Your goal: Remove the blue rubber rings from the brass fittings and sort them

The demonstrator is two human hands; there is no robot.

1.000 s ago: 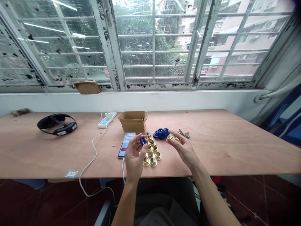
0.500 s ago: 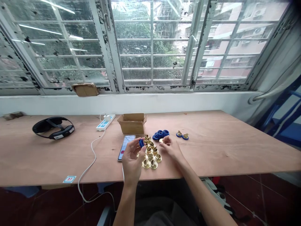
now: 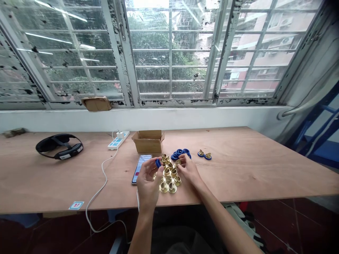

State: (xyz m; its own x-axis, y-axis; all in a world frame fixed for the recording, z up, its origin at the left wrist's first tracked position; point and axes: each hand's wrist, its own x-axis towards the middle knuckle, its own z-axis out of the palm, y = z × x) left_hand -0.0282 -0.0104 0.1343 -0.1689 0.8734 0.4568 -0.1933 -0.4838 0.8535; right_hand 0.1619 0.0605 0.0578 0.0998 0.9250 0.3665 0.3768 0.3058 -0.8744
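A blue ring (image 3: 158,163) is pinched between the thumb and fingers of my left hand (image 3: 149,178), above the left side of several gold-coloured metal pieces (image 3: 172,187). My right hand (image 3: 188,170) grips one gold piece (image 3: 178,162) by its fingertips, at the right edge of that group. Behind my right hand lies a pile of blue rings (image 3: 180,153). Farther right, two gold pieces with blue rings around their bases (image 3: 208,156) rest on the wooden table (image 3: 238,169).
An open cardboard box (image 3: 148,143) stands behind the gold pieces. A phone (image 3: 140,167) lies beside my left hand. Farther left are a power strip (image 3: 118,140), a white cable (image 3: 104,183) and a black headset (image 3: 60,146). A window runs behind the table.
My right hand has moved slightly left with the gold piece, which now shows more upright at the fingertips. My left hand keeps the blue ring nearly in place. The view has tilted a little.
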